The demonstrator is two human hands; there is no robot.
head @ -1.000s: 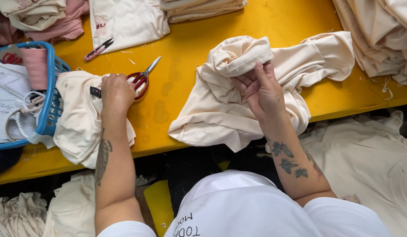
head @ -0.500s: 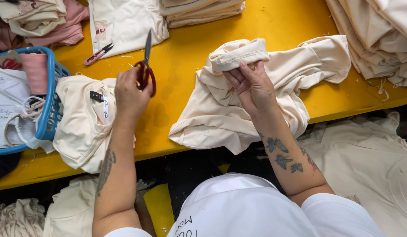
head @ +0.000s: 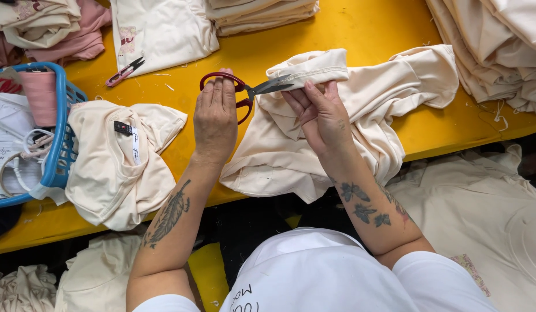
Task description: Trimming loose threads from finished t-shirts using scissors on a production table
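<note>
The cream garment (head: 337, 138) lies bunched on the yellow table (head: 366, 23), its folded edge pinched up by the right hand (head: 323, 118). The left hand (head: 216, 115) grips red-handled scissors (head: 245, 92), blades touching that edge. To the left lies another cream garment (head: 115, 164) with a small black label (head: 123, 128) and a white tag beside it, against a blue basket (head: 62, 144). Pink snips (head: 124, 71) lie farther back.

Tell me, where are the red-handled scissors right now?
In the head view, the red-handled scissors are in the left hand, above the yellow table, blades touching the cream garment the right hand holds.
</note>
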